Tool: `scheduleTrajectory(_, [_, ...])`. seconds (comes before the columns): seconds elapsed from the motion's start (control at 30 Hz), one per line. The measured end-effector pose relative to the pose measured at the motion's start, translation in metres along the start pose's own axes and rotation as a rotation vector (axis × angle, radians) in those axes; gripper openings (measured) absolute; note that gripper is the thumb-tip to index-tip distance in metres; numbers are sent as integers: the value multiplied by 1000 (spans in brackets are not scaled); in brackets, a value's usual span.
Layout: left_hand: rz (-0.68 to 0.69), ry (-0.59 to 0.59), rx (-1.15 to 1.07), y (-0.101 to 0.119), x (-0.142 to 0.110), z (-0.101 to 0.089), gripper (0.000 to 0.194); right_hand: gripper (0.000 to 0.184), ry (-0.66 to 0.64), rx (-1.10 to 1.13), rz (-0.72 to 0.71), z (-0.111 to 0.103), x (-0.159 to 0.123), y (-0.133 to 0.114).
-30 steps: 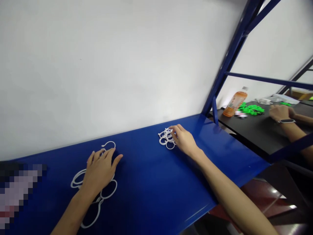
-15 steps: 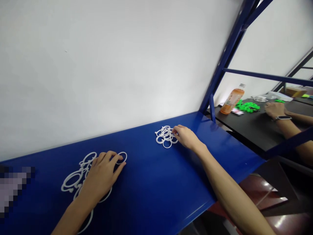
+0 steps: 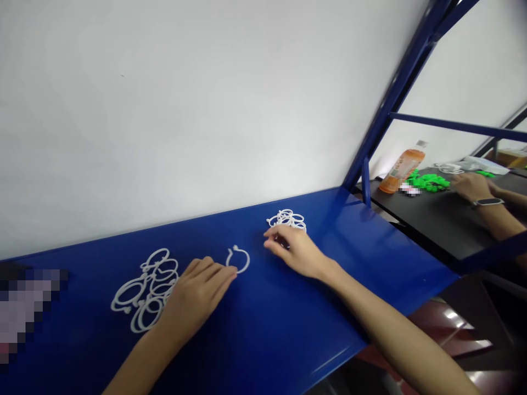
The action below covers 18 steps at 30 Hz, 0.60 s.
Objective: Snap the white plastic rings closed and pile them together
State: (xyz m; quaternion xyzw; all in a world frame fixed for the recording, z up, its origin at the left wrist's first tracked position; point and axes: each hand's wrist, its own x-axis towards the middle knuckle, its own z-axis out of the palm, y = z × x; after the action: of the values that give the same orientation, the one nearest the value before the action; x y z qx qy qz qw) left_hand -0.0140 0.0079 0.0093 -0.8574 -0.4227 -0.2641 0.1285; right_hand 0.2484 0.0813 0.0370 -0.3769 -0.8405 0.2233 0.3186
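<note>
My left hand (image 3: 195, 293) lies on the blue shelf (image 3: 263, 323), its fingertips at the lower left rim of a single white plastic ring (image 3: 228, 260). That ring has a small hook or clasp at its top. Beside my left wrist is a tangled heap of similar rings (image 3: 149, 291). My right hand (image 3: 294, 251) rests just in front of a small cluster of white rings (image 3: 287, 220), with its fingers curled toward them. It holds nothing that I can see.
Blue steel uprights and braces (image 3: 395, 104) rise at the shelf's right end, and a white wall stands behind it. Beyond, on a black table (image 3: 436, 219), are an orange drink bottle (image 3: 402, 167), green pieces (image 3: 427, 182) and a co-worker's hand (image 3: 471, 186) with a wristwatch.
My left hand has slid right, and the single ring has moved right with it, away from the heap. My right hand has shifted left, toward the front of the small cluster.
</note>
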Motion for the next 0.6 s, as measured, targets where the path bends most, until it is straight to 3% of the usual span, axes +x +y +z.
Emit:
scheduleTrajectory(0.13, [123, 3, -26, 17, 6, 2, 18, 11, -129, 261, 69, 34, -8, -13])
scheduleTrajectory(0.27, [-77, 79, -166, 16, 2, 7, 19, 11, -131, 320, 25, 43, -9, -13])
scheduleTrajectory(0.37, [-251, 90, -284, 16, 0, 11, 21, 16, -158, 286, -119, 42, -10, -13])
scheduleTrajectory(0.47, [-310, 59, -397, 19, 2, 12, 18, 22, -183, 218, -230, 44, -13, -13])
scheduleTrajectory(0.6, [-338, 48, -449, 22, 5, 9, 18, 24, -203, 162, -265, 46, -15, -16])
